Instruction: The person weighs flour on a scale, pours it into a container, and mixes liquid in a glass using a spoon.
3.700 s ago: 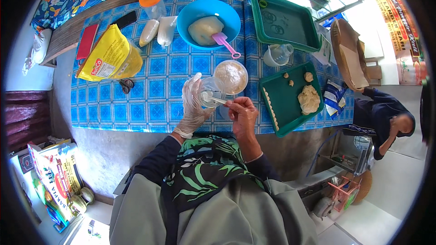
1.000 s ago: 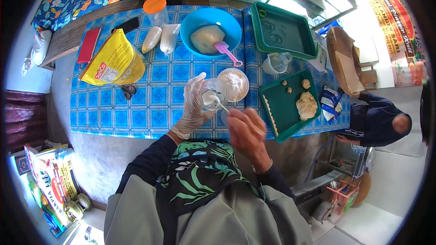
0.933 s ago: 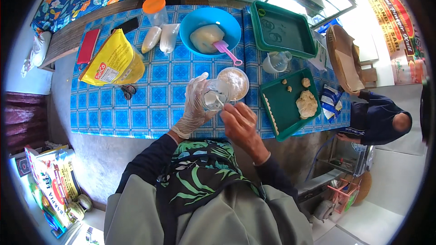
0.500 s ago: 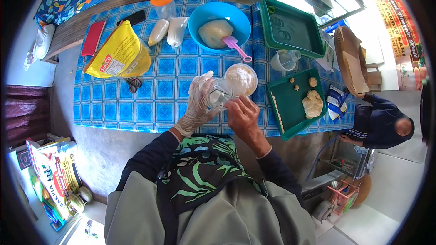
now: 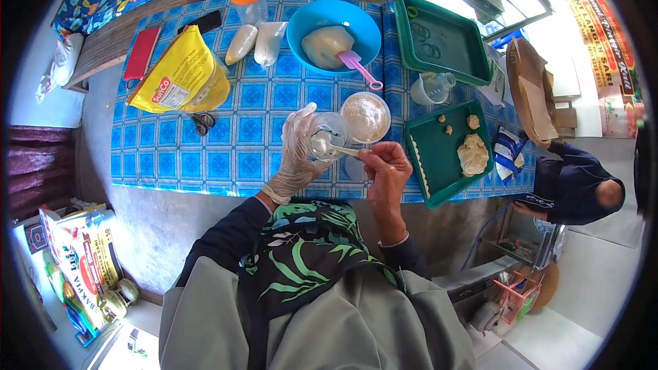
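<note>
My left hand [image 5: 296, 157], in a thin clear glove, is wrapped round a clear jar [image 5: 333, 125] tipped toward me. Between its fingers and thumb, my bare right hand [image 5: 387, 173] pinches a pale spoon [image 5: 347, 152]. The spoon's bowl is at the jar's mouth, where some white powder shows; whether it lies on the spoon or inside the jar I cannot tell. Just beyond the jar stands a round tub of white powder [image 5: 365, 115]. Farther back, a blue bowl [image 5: 373, 34] holds a smooth pale mass and a pink spatula [image 5: 351, 60].
To the right, a green tray [image 5: 439, 181] holds dough pieces, with a deeper green tray [image 5: 411, 62] behind it and a clear measuring cup [image 5: 430, 89] between. A yellow pouch [image 5: 181, 72] and scissors [image 5: 203, 123] lie left. Another person [image 5: 579, 188] is at the right.
My right hand has drawn back to the right and the spoon has come into view at the jar's mouth. The jar's opening has turned more toward me in my left hand.
</note>
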`<state>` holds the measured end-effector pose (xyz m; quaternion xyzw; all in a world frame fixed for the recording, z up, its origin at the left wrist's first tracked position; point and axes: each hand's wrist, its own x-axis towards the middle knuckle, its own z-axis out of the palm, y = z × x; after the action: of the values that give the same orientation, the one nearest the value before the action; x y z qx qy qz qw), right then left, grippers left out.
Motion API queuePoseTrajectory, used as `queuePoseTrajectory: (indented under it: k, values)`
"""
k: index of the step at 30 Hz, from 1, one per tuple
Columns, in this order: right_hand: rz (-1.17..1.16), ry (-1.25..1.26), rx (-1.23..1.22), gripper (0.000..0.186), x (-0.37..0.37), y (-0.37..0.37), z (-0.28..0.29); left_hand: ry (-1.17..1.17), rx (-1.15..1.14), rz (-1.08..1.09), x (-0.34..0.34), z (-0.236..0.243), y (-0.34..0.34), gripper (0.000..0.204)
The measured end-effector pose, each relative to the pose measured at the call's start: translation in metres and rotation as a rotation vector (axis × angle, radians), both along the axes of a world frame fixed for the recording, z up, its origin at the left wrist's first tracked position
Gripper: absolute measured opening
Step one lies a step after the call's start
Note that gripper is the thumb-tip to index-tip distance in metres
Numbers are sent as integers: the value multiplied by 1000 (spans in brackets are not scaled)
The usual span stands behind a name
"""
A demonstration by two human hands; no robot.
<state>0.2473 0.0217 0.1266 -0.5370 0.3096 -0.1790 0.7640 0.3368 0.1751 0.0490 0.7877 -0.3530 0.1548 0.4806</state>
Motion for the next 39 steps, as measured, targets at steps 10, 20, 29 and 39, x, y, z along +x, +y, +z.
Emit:
queuePoseTrajectory:
  k: [10,20,29,39]
  values:
    - [-33,40,160,18,-12,9,-23,-33,69,-23,-2,-3,-1,97]
    - [-64,43,148,18,-10,10,-25,-8,60,-11,-1,-4,3,99]
    - [-102,16,200,18,-6,3,-27,34,24,21,0,-12,4,97]
    - [-74,39,199,18,-8,5,-32,11,42,11,-2,-13,-2,95]
